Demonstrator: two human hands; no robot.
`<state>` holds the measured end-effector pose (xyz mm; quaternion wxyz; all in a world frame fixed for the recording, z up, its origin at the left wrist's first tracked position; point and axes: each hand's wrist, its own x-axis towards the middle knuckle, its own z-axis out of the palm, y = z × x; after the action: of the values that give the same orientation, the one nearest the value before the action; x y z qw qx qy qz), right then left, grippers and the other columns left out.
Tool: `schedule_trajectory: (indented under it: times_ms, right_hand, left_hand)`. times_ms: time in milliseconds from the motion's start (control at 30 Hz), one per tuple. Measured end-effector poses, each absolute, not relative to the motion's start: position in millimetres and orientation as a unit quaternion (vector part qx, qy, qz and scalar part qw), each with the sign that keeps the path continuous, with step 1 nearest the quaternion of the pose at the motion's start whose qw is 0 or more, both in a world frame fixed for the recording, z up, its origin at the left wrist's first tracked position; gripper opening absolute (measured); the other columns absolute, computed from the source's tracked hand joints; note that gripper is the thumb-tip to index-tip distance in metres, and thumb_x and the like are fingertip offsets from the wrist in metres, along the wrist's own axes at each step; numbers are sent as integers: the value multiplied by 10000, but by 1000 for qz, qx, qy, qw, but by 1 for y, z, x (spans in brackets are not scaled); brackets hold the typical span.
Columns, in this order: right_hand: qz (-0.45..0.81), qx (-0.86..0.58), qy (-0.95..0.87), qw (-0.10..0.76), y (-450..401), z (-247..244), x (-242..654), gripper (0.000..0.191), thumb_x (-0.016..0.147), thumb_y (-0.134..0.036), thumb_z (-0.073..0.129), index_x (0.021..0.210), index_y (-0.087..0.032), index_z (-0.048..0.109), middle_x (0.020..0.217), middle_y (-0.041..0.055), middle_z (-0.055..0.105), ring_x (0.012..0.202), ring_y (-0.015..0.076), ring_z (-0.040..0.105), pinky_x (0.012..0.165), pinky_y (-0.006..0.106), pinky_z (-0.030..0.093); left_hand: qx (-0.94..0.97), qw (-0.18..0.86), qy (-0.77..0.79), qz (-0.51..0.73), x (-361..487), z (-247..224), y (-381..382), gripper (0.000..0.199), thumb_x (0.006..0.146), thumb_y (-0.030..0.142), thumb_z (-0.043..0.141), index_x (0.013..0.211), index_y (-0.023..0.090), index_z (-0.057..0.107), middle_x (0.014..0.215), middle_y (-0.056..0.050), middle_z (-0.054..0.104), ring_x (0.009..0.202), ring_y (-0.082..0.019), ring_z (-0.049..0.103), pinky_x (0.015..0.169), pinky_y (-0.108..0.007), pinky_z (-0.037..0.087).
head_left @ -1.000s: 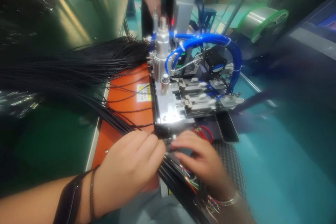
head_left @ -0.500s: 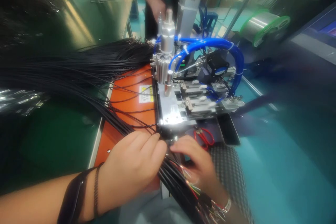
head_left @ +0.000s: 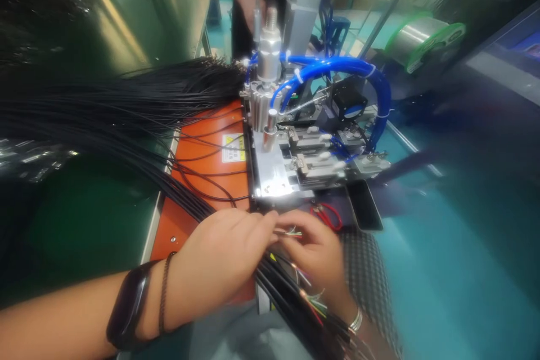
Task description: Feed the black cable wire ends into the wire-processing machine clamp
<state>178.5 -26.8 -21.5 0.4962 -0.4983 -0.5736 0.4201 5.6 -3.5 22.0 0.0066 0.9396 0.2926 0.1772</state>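
My left hand (head_left: 223,261) is closed around a bundle of black cables (head_left: 280,287); the bundle runs out below it toward my lap. Bare coloured wires (head_left: 293,233) of one cable end stick out between my two hands. My right hand (head_left: 320,256) curls its fingers round this cable end, its fingertips meeting those of my left hand. Some of the grip is hidden behind the fingers. Just beyond both hands stands a metal pneumatic machine (head_left: 274,171) with blue air hoses (head_left: 382,95). More coloured wire ends (head_left: 316,304) show beneath my right wrist.
Black cables (head_left: 126,101) spread over an orange plate (head_left: 211,135) to the left. Red-handled scissors or pliers (head_left: 327,216) and a phone-like dark slab (head_left: 365,205) lie right of the machine. A co-worker's hand (head_left: 253,11) is behind it. A wire spool (head_left: 426,39) stands farther right.
My hands have come together, away from the machine's front edge. A cable end with coloured wires now shows between them. One loose cable on the orange plate has shifted.
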Motion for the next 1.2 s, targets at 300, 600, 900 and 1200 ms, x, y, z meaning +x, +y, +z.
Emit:
schedule_trajectory:
  times_ms: [300, 600, 900, 1200]
  right_hand:
    - [280, -498, -622, 536, -39, -28, 190, 147, 815, -122, 629, 890, -234, 687, 803, 20, 692, 741, 165, 629, 675, 301, 514]
    - [275, -576, -603, 479, -37, -16, 187, 118, 863, -196, 574, 790, -203, 666, 761, 23, 669, 718, 169, 609, 671, 298, 483]
    - [307, -552, -621, 464, -24, -13, 190, 139, 866, -201, 580, 763, -215, 672, 779, 9, 683, 760, 169, 609, 722, 310, 481]
    - [445, -542, -532, 474, -23, -16, 189, 75, 798, -233, 645, 842, -202, 699, 864, 31, 704, 792, 175, 641, 700, 280, 511]
  left_hand:
    - [932, -21, 312, 183, 7, 2, 2, 145, 846, 90, 424, 879, 141, 556, 708, -37, 567, 653, -182, 536, 576, -307, 432]
    - [938, -24, 297, 177, 8, 2, -1, 138, 833, 83, 429, 852, 147, 549, 716, -39, 546, 652, -184, 502, 571, -311, 400]
    - [941, -45, 287, 173, 6, 3, 1, 169, 843, 76, 419, 835, 158, 566, 701, -30, 540, 642, -174, 496, 572, -312, 402]
    - [930, -53, 306, 195, 6, 3, 0, 189, 843, 74, 425, 722, 169, 534, 618, -20, 509, 573, -170, 460, 538, -304, 376]
